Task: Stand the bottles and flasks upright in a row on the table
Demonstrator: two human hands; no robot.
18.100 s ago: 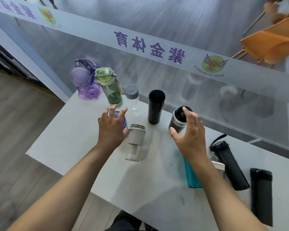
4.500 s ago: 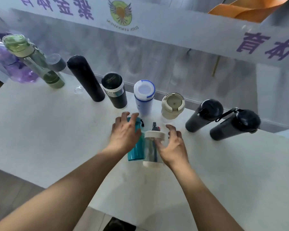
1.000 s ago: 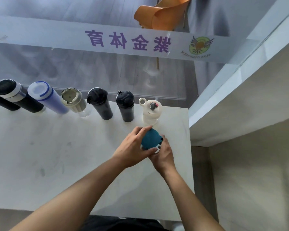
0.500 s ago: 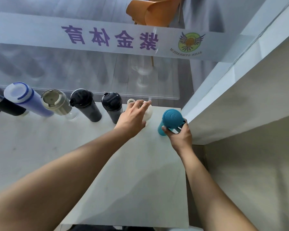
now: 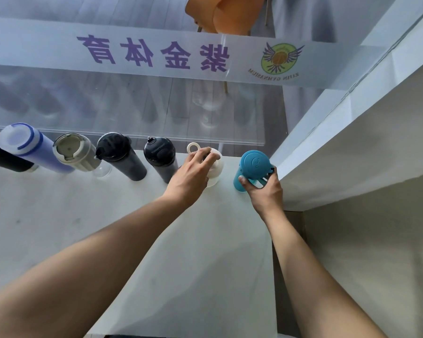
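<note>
Several bottles stand upright in a row along the far edge of the white table (image 5: pixel 193 252). From the left: a blue-rimmed white bottle (image 5: pixel 27 147), a beige-lidded clear bottle (image 5: pixel 75 152), two black flasks (image 5: pixel 120 156) (image 5: pixel 160 158), a white-lidded bottle (image 5: pixel 216 167) and a teal bottle (image 5: pixel 250 169) at the right end. My left hand (image 5: pixel 193 174) rests over the white-lidded bottle, fingers curled on its lid. My right hand (image 5: pixel 264 189) grips the teal bottle from the near side, upright on the table.
A glass partition (image 5: pixel 156 106) with a printed banner runs right behind the row. A white wall ledge (image 5: pixel 340 142) stands close to the teal bottle on the right. The table's right edge (image 5: pixel 274 264) drops to the floor. An orange chair (image 5: pixel 225 13) is beyond the glass.
The teal bottle went from the table's near middle to the right end of the row, carried by my right hand. My left hand moved off it onto the white-lidded bottle.
</note>
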